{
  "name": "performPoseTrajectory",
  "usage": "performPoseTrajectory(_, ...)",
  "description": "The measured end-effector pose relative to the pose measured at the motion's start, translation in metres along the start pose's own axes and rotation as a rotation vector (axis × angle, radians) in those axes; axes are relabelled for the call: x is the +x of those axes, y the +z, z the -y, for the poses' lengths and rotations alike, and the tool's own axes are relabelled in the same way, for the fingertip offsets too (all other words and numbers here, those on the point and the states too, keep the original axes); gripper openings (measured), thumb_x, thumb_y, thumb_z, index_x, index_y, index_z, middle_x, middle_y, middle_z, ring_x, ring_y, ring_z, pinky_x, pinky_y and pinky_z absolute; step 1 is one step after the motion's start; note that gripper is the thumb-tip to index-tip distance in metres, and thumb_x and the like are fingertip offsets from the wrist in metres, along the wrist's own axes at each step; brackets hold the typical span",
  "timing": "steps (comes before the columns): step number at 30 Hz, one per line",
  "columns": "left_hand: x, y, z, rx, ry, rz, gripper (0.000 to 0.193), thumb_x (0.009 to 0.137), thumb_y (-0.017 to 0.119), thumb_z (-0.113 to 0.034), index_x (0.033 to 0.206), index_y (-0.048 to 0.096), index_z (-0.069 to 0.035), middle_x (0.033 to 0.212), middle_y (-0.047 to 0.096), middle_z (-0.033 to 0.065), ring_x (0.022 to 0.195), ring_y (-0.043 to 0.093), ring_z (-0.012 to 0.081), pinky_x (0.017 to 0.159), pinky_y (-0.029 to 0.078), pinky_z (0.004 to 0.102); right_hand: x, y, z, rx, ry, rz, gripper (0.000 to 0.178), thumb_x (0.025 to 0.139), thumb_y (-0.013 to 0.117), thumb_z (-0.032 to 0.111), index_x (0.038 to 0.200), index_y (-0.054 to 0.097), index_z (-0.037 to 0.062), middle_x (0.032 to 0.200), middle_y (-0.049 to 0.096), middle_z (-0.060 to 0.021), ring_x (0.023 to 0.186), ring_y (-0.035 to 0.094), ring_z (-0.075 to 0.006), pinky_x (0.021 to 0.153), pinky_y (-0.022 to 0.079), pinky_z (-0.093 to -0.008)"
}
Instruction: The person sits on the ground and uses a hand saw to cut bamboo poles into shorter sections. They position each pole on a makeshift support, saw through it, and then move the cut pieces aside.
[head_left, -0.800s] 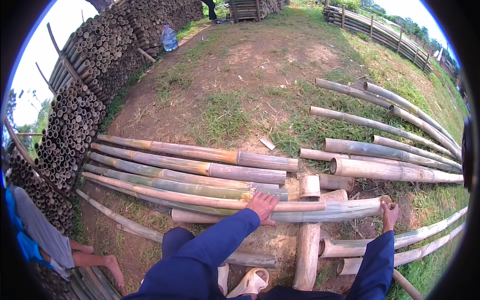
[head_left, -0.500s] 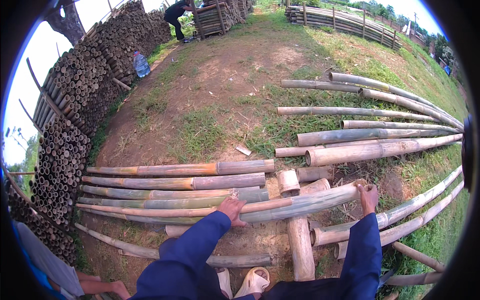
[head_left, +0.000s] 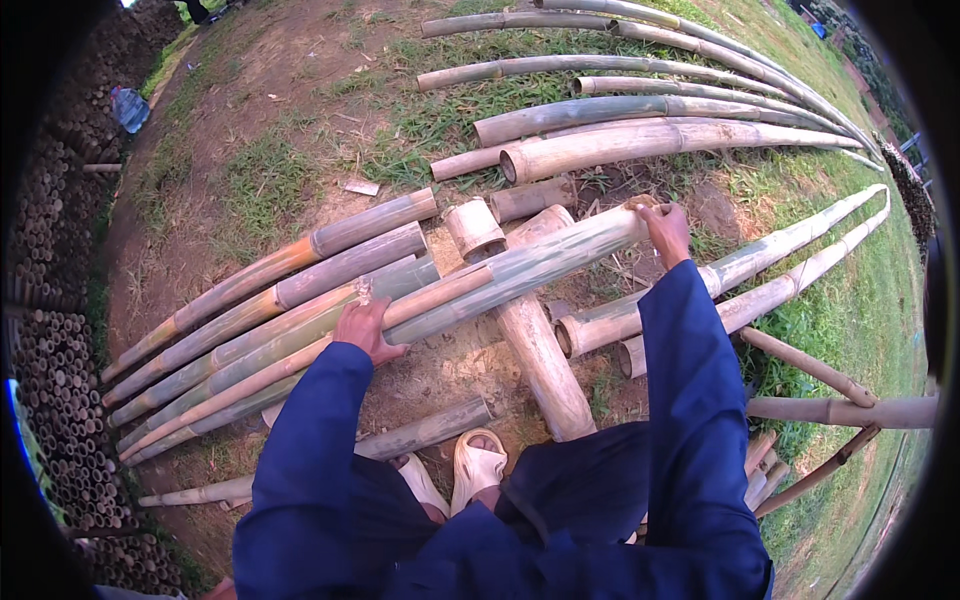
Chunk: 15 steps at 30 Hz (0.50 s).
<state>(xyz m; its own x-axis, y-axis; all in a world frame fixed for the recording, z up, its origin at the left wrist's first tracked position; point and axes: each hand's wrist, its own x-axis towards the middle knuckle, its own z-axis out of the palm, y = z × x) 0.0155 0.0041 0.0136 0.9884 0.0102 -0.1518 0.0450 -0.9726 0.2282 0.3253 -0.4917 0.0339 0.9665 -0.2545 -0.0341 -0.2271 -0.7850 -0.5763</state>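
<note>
Head view is showing the left hand (head_left: 366,332) clasping the bamboo pole (head_left: 570,246) from above, the right hand (head_left: 668,230) gripping its cut end well apart, the pole lying across a log (head_left: 545,365) and seeming stiff, weighty, smooth, best held at both points.

Held bamboo pole (head_left: 575,250): grey-green, pale streaks. Thinner pole (head_left: 430,307): tan. Uppermost left pole (head_left: 275,265): orange-brown, greyish-mauve end. Crosswise log (head_left: 545,365): pale beige, brown blotches. Sleeves (head_left: 693,370): navy. Sandals (head_left: 480,469): cream. Bottle (head_left: 129,112): bluish. Soil (head_left: 225,125): reddish brown.
</note>
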Motion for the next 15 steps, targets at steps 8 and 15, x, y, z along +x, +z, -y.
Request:
performPoseTrajectory(8,0.010,-0.002,0.000,-0.016,-0.031,0.053,0.099,0.065,0.091,-0.049,0.144,0.054,-0.003,0.131,0.068,0.0229,0.124,0.063,0.0370,0.115,0.041,0.0496,0.018,0.019,-0.020,0.212,-0.158,-0.034,0.059,0.082,0.083,0.045,0.115,0.072,-0.0029,0.107,0.076,-0.0204,0.099,0.074,-0.0329,0.090,0.055,-0.0412)
performPoseTrajectory(15,0.020,-0.007,0.005,-0.066,0.046,-0.046,0.085,0.063,0.090,-0.045,0.129,0.059,-0.001,0.120,0.068,0.0199,0.116,0.064,0.0372,0.105,0.047,0.0468,0.017,-0.006,-0.042,0.425,-0.228,0.184,0.065,0.097,0.075,0.039,0.140,0.060,-0.0072,0.126,0.071,-0.0202,0.113,0.068,-0.0259,0.100,0.050,-0.0378)
